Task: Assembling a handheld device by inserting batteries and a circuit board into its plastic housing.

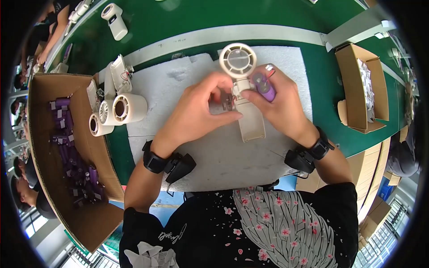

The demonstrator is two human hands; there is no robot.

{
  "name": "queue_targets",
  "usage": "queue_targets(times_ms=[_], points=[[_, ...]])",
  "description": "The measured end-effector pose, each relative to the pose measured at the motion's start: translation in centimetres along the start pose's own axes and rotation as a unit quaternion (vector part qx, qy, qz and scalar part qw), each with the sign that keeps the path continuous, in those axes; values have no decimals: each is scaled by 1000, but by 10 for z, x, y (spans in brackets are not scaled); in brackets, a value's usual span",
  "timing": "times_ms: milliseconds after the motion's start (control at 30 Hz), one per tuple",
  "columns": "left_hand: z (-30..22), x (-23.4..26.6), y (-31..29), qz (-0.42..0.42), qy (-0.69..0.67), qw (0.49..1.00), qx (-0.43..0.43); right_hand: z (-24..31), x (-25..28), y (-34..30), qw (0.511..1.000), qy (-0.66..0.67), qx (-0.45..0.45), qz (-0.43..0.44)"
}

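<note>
A cream handheld fan [251, 123] with a round grilled head lies over the mat, its handle opened and its inside showing. My left hand [196, 105] curls round the neck from the left, its thumb against the handle's edge. Small wires and parts [229, 103] show between its thumb and fingers. My right hand [286, 100] holds a purple cylindrical battery [264, 88] with a pale tab, slanted beside the neck. The right thumb presses on the fan just below its head. Some left fingertips are hidden.
On the left stands a cardboard box [114, 167] of purple batteries, with cream fan bodies [129, 108] beside it. A pale foam mat [170, 76] covers the green table [295, 18]. A smaller carton [353, 89] with white pieces sits right. Another fan [117, 27] lies far left.
</note>
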State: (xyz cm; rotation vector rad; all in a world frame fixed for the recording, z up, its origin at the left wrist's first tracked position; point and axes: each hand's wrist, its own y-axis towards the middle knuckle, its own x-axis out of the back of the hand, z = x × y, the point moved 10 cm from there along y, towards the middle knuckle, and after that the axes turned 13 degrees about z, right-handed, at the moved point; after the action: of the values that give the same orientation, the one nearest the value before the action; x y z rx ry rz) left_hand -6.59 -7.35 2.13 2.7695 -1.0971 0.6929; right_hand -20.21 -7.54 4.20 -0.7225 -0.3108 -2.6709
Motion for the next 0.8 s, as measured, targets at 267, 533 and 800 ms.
queue_targets(times_ms=[267, 533, 800], points=[[-6, 10, -3, -51, 29, 995, -75, 22, -5, -3, 990, -77, 116, 8], [7, 3, -3, -23, -118, 988, -100, 37, -23, -5, 976, -134, 160, 63], [25, -4, -5, 17, -213, 977, 1, 34, -29, -5, 974, -144, 146, 101]])
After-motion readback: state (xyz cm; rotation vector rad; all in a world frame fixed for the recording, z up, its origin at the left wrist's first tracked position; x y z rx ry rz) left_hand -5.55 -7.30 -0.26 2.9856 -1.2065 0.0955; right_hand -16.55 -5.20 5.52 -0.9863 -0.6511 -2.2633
